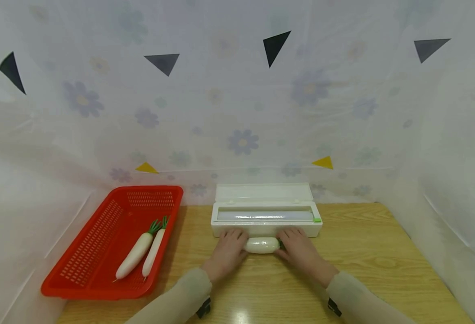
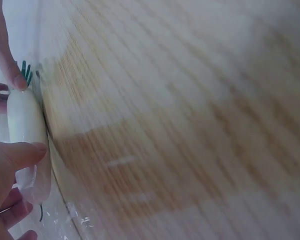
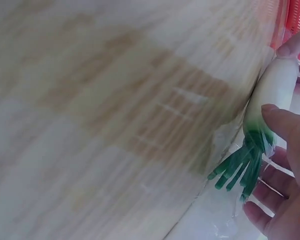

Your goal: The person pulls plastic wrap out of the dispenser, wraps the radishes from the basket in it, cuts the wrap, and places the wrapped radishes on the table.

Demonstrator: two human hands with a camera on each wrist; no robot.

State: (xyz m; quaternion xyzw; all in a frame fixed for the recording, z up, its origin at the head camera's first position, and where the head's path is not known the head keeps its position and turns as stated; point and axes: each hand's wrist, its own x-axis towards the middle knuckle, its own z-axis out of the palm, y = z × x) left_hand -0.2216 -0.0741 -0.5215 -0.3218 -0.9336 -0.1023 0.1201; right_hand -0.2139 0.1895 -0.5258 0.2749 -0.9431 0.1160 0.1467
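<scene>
A white radish (image 1: 262,245) with green stalks lies across the table, shiny with clear cling film around it. My left hand (image 1: 228,252) holds its root end; in the left wrist view the thumb (image 2: 27,154) lies on the radish and the fingers are on its other side. At the leafy end my right hand (image 1: 302,252) grips it, its thumb (image 3: 279,117) on the white flesh near the green stalks (image 3: 245,165). Just behind the hands stands a white cling film box (image 1: 266,229), lid up, with a film roll (image 1: 265,216) inside.
To the left, a red plastic basket (image 1: 95,291) holds two more white radishes (image 1: 135,255) with green tops. A green slider (image 1: 317,220) sits at the right end of the box's front edge. Pale flowered sheeting (image 1: 241,112) closes off the back and sides of the wooden table (image 1: 375,261).
</scene>
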